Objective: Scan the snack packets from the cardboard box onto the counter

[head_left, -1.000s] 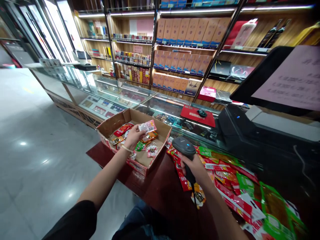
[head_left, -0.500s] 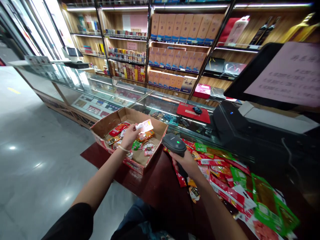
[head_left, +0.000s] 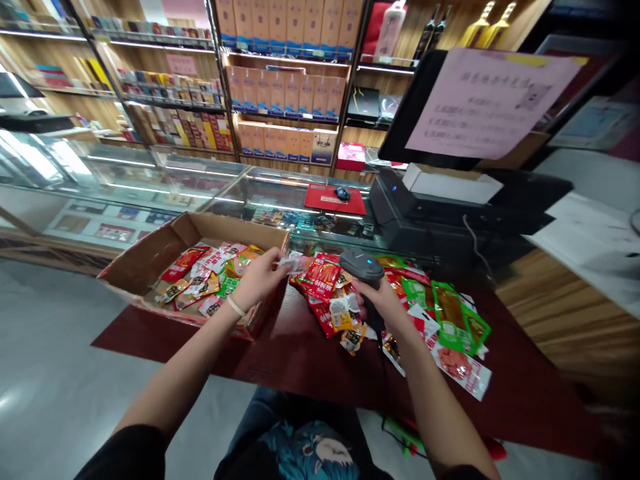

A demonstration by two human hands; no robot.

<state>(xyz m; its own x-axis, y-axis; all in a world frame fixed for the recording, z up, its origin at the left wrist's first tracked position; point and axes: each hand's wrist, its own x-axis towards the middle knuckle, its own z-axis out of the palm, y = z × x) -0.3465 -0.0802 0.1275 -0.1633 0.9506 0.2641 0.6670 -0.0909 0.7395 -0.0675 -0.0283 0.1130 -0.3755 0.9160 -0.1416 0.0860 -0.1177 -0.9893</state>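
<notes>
My left hand (head_left: 261, 275) is over the right rim of an open cardboard box (head_left: 134, 252). Its fingers pinch a small, pale, partly see-through snack packet (head_left: 299, 265), blurred and pointing right. In my right hand (head_left: 384, 301) is a black barcode scanner (head_left: 361, 265), held upright by its handle, with a blue light on top. Inside the box lie several snack packets (head_left: 186, 262) in red, white, green and orange. Beside the box, around the scanner, spreads a pile of red packets (head_left: 323, 277), with green packets (head_left: 456, 319) farther right.
A dark red tabletop (head_left: 300, 357) carries the box and pile. Behind it runs a glass display counter (head_left: 200, 190) with a red mouse pad (head_left: 320, 198). A monitor (head_left: 417, 87) with a pink paper sheet stands at right. Stocked shelves (head_left: 225, 80) line the wall.
My left hand has gone from above the box's middle to its right rim with a packet. The scanner's light has turned from green to blue. The view has swung right.
</notes>
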